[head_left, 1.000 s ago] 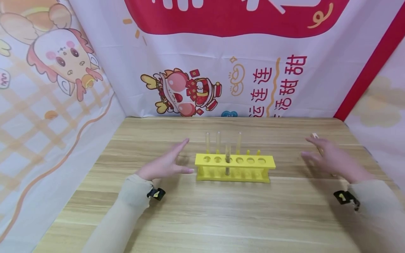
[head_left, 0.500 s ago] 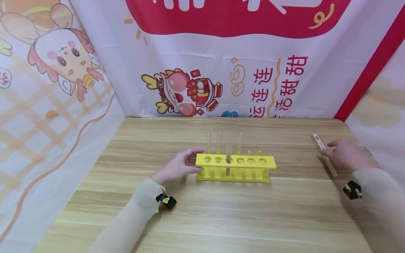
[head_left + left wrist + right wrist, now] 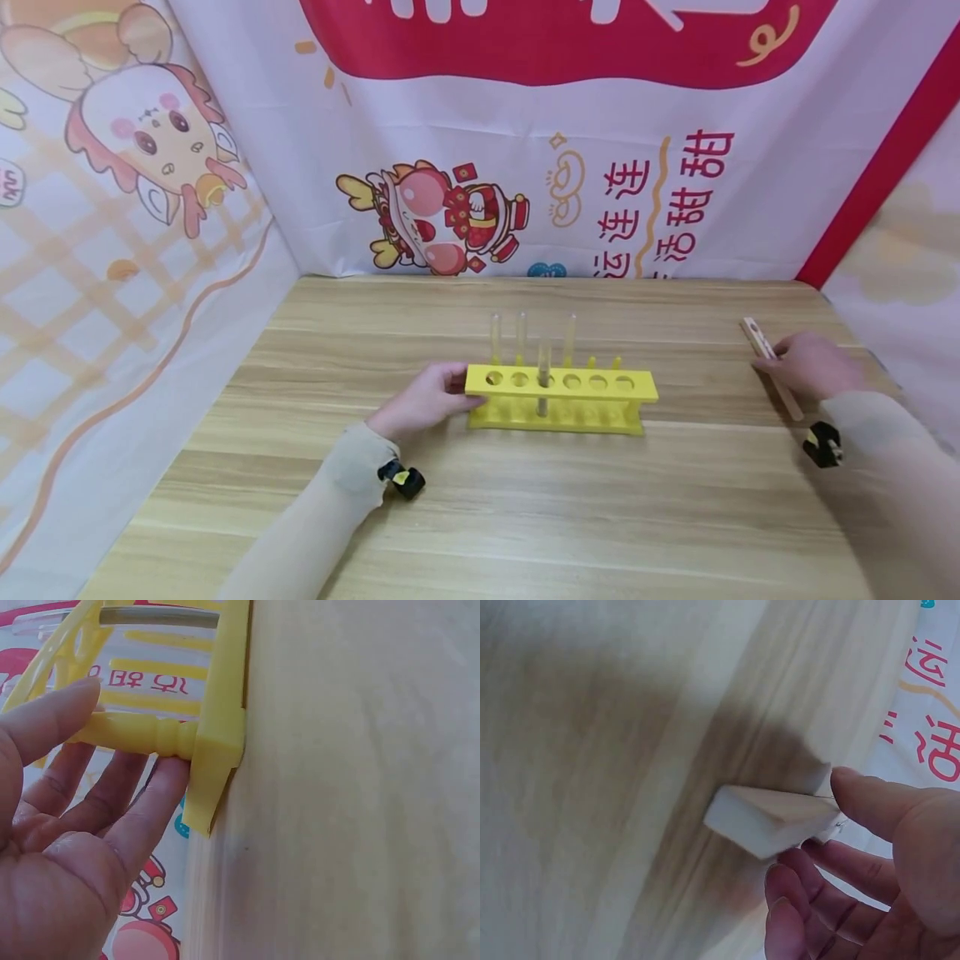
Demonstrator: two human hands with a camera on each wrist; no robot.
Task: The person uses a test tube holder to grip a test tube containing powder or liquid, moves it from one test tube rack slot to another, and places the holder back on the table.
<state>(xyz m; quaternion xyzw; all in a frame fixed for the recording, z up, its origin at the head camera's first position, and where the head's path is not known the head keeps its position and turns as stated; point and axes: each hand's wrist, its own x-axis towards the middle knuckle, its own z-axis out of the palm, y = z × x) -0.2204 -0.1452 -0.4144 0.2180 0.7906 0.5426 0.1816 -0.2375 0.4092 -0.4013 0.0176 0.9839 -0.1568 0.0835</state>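
A yellow test tube rack (image 3: 585, 396) stands on the table, and my left hand (image 3: 427, 402) holds its left end. In the left wrist view, thumb and fingers lie on opposite sides of the end post (image 3: 135, 733). One test tube (image 3: 543, 358) with greyish contents stands upright in a hole near the middle. Behind it, 3 clear test tubes (image 3: 496, 335) sit over the back pegs; two pegs are bare. At the right, my right hand (image 3: 813, 367) pinches a wooden test tube clamp (image 3: 787, 402) that lies slantwise. The right wrist view shows its squared end (image 3: 746, 825) beside the thumb.
The wood-grain table (image 3: 480, 517) ends at the back against a white and red printed cloth (image 3: 465, 108). Another patterned cloth (image 3: 135, 275) lines the left side. Bare wood lies between the rack and the clamp.
My left hand has moved right and closed round the rack's end. The right hand has moved right and down to the wooden clamp and now pinches it.
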